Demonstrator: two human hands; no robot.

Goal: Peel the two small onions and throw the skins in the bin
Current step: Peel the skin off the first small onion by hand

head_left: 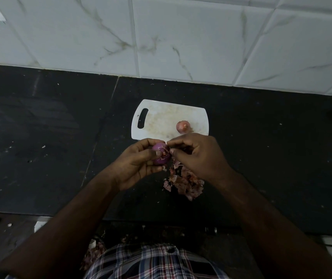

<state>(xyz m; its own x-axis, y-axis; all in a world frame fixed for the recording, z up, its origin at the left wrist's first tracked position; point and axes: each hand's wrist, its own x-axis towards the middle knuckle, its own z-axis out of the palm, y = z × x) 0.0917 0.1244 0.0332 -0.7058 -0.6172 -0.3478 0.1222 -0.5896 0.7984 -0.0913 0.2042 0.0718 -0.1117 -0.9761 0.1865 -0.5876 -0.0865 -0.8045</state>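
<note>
Countertop [40, 137] of dark stone runs the full width of the view, backed by a wall of white marbled tiles [181, 37], and gives a broad working surface for the peeling. Set near the wall on it lies a white cutting board [161, 117], handle slot to the left, which serves as a parking place: the second onion [183, 126] sits near the board's right end, seemingly with its dry papery skin still on, awaiting its turn. In front of the board, the left hand [135, 166] cups the first onion [160, 156] with fingers curled round it, raised just off the counter so it can be turned while the glossy purple flesh is exposed. The right hand [199, 156] meets it from the other side, thumb and forefinger pinching a loose flap of skin at the onion's top, probably to tear it away. Directly beneath the hands a heap of skins [183, 184] gathers on the counter, likely left there so the scraps can be collected in one go. No bin shows in the view, so the disposal step appears still ahead, and the first onion looks nearly bare.
</note>
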